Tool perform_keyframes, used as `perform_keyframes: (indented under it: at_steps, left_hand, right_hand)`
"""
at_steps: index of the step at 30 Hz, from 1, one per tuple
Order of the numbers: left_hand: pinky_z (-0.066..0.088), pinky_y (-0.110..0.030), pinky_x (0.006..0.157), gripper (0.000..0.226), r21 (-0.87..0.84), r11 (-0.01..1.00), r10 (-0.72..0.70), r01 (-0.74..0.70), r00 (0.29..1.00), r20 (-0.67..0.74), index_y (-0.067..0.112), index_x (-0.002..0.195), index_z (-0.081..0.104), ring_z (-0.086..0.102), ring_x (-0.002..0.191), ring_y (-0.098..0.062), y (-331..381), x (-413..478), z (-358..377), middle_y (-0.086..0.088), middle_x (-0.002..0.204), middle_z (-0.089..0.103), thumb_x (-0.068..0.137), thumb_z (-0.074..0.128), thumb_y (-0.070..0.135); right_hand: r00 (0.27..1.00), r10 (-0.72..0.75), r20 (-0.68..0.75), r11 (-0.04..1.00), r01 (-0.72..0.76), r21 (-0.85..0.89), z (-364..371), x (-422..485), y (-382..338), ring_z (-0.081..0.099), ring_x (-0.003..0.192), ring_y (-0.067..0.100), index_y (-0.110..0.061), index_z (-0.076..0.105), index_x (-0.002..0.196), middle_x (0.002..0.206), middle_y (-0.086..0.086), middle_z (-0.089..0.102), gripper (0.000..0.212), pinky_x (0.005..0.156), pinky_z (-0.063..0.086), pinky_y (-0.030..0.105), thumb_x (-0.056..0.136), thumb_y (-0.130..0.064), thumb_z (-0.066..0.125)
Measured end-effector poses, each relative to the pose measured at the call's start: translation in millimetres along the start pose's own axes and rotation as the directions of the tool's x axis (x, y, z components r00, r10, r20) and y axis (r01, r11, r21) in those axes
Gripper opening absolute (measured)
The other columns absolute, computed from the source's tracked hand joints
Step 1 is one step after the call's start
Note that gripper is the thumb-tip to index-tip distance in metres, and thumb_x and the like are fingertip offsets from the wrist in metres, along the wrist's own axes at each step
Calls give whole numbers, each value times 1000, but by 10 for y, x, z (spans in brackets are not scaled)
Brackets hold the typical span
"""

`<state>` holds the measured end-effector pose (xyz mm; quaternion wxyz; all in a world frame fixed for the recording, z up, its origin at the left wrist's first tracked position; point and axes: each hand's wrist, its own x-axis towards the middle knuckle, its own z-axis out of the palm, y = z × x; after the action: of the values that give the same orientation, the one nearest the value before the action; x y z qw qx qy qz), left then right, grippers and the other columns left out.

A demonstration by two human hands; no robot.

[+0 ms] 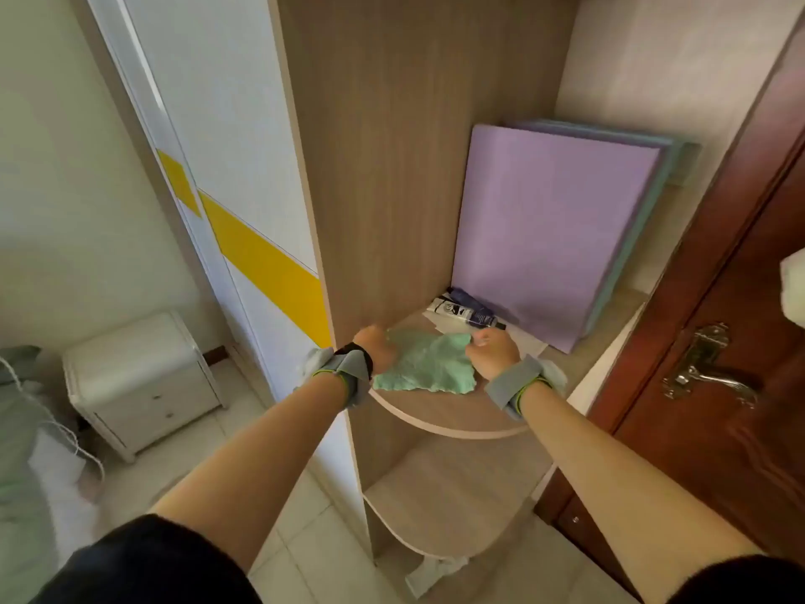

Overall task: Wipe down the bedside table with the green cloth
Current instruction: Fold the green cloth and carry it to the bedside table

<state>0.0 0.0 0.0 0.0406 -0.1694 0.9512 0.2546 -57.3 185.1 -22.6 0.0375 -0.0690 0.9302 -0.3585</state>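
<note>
Holding the green cloth (424, 368): it was stretched between two fists at frame centre, its lower edge draped on the rounded shelf (435, 422), probably to open it out flat before any wiping.
Left hand (374, 348): its fingers were curled tight round the cloth's left corner, close to the wooden side panel (370, 167).
Right hand (494, 353): it gripped the right corner in a closed fist, just in front of the tube (470, 313).
Shelf contents: the tube lay on white paper, and a purple board (553, 237) leaned upright at the back, seemingly stored out of the way.
Bedside table (139, 377): white, with two drawers, it stood at lower left of the frame, well apart from the cloth. Wiping it seemed not yet begun.
Door handle (705, 372): metal, on the brown door at the right edge.
</note>
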Motion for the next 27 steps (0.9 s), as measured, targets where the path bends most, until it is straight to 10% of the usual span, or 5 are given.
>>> perform_keyframes:
  at_steps: [4,10,15,22,27]
  left_hand:
    - [41,-39,102,48,7,1000,-24,24,999,-21,4,134,41,46,126,-38,-24,197,109,-20,137,48,89,54,14]
    - [46,-34,75,29,-109,994,-12,8,999,-33,-1,112,58,60,105,-37,-51,350,166,-18,117,63,86,57,12]
    - [42,-27,69,15,-354,929,65,-108,989,-130,3,93,65,60,90,-31,-126,116,-78,-10,85,63,83,62,14]
    - [51,-31,79,25,-800,509,174,-317,948,-265,12,97,63,63,85,-16,-602,-464,-973,-4,92,67,75,60,22]
    - [51,-38,89,14,-800,407,15,-441,879,-477,22,99,64,63,98,-20,-1186,-643,-1673,-3,101,68,87,59,19]
  right_hand:
    - [996,16,-90,994,-26,-110,156,106,-109,40,66,20,-21,20,55,55,-2,29,47,54,28,24,81,-12,58]
    - [997,82,1,990,-82,-119,190,147,-165,38,48,14,-16,35,48,48,-2,37,43,44,25,24,80,-17,64]
    - [979,-169,-112,978,181,105,24,-54,-381,40,57,13,5,56,64,59,5,47,24,55,32,27,76,-13,67]
    - [780,-564,-270,742,623,248,-155,-547,-1376,50,65,-3,-16,55,85,71,-12,55,9,62,36,7,86,-11,62]
    - [671,-668,-322,564,739,368,313,-607,-2294,53,77,-8,-12,57,96,81,-13,56,9,71,37,5,89,-6,57]
